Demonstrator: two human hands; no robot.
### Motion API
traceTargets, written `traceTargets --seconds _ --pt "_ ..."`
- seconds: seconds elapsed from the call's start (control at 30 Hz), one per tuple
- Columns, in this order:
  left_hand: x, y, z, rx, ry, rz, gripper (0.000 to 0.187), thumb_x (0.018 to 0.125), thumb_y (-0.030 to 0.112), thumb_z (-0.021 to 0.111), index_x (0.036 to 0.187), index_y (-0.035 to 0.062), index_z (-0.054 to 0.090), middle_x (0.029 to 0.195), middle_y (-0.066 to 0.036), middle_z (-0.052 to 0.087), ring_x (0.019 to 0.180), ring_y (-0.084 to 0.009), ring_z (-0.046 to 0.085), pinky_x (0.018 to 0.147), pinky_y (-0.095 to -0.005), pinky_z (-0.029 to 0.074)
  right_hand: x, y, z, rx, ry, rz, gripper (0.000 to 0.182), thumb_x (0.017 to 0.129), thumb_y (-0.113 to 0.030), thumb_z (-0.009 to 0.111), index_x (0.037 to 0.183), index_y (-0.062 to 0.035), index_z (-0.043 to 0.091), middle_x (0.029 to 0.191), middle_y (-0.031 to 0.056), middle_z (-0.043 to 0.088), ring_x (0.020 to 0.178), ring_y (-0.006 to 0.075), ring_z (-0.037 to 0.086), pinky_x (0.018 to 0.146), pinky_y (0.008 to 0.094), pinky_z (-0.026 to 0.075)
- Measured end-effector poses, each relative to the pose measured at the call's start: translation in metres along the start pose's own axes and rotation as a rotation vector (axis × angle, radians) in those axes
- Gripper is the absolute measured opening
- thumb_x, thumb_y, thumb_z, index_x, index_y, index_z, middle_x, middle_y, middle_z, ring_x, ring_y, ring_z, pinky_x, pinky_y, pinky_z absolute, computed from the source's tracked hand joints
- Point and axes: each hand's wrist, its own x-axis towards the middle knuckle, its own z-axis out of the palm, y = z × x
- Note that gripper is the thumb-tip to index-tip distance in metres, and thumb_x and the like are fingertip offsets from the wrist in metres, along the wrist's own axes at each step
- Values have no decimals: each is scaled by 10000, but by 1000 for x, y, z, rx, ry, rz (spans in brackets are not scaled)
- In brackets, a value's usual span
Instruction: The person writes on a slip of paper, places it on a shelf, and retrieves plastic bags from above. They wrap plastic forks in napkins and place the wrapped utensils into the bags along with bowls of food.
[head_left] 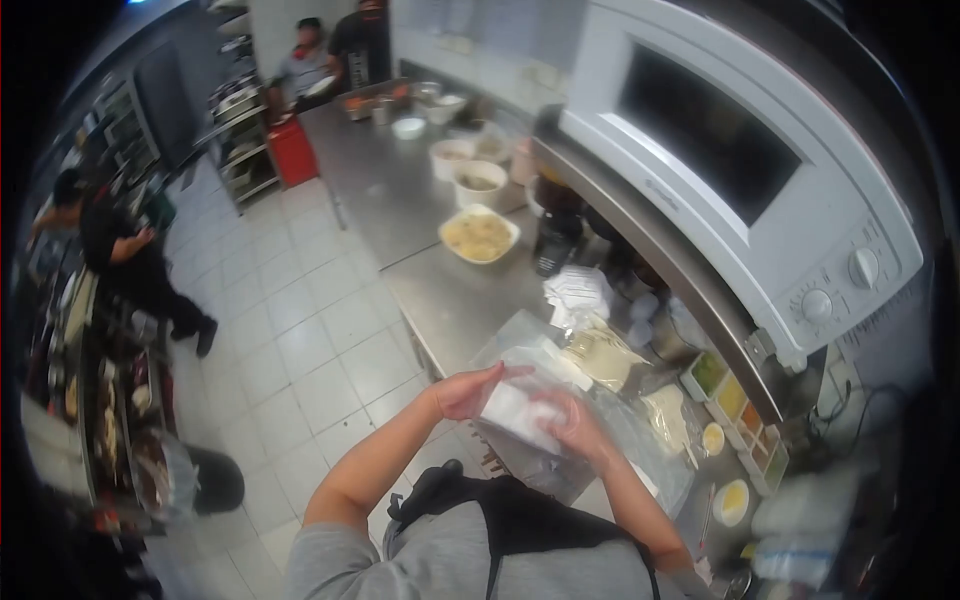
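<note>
A clear plastic bag (515,412) with something white in it is between my two hands, over the near edge of the steel counter. My left hand (472,393) grips the bag's left side, fingers pointing along its upper edge. On the other side, my right hand (568,424) is closed on the bag, slightly blurred and partly behind the film. What the white contents are, I cannot make out. Under and beyond the bag lie clear plastic sheets (660,505) and a plastic-wrapped stack of pale flat pieces (602,357).
A white microwave (640,170) sits on a shelf above the counter's right side. Bowls of food (478,236) stand farther back. A divided tray of toppings (735,410) and a small yellow-filled cup (732,502) are at right. One person (130,250) works at left; others stand at the back.
</note>
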Motion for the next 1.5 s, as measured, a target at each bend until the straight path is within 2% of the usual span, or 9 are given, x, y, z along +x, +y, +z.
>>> traceTargets --seconds 0.2,0.27,0.47,0.8,0.9,0.97,1.07,1.27,1.5 --pt "41 2 -59 158 27 -33 520 937 412 440 1329 72 420 1253 -130 512 1138 -226 498 973 -345 394 12 83 0 89 -78 225 111 825 -96 596 926 -69 635 982 45 635 961 149 561 884 295 422" --pt "52 -1 -86 512 283 -88 375 930 333 497 1153 45 589 1035 -56 632 887 -124 577 779 -258 468 17 94 3 -87 -131 146 102 832 -138 620 908 -73 642 936 37 651 919 141 579 854 295 440" --pt "56 16 -83 615 339 -82 296 925 312 517 1033 79 663 823 58 626 621 -32 470 547 -185 381 23 86 1 -88 -10 111 132 826 -179 648 917 -84 643 902 39 642 888 140 585 811 297 454" --pt "59 9 -101 550 303 -119 290 922 316 521 1043 90 656 801 62 610 662 -33 494 576 -193 409 21 73 -13 -84 -80 218 291 832 -312 629 993 -70 626 958 46 629 934 168 569 834 292 435" --pt "62 18 -98 616 380 27 287 922 320 520 979 80 666 733 26 599 576 -45 473 524 -184 374 14 101 -15 352 -145 411 340 836 -342 622 1007 -49 634 960 45 631 940 152 563 834 285 436" --pt "69 26 -105 950 693 604 220 876 252 571 974 73 654 877 -49 596 738 -131 541 637 -253 431 11 88 -11 177 -168 370 205 851 -236 621 966 -74 670 953 46 658 905 107 578 823 277 445" --pt "69 34 -96 1764 973 343 235 794 214 636 988 81 636 1087 -95 530 977 -251 511 797 -368 431 -2 84 -9 260 -194 304 193 855 -210 609 955 -56 669 954 57 661 914 125 591 818 280 451" --pt "95 -11 -60 1613 568 379 292 697 144 696 954 67 581 1109 -123 465 1010 -309 467 853 -416 404 -30 53 -9 34 -155 283 178 829 -120 586 961 -40 673 916 57 661 876 138 599 815 276 448" --pt "113 2 -36 1473 757 28 312 678 176 707 910 2 591 1088 -176 515 1019 -340 499 857 -416 438 -37 36 -6 -22 -94 382 189 785 -134 585 922 -55 688 892 59 670 859 150 608 808 273 450"
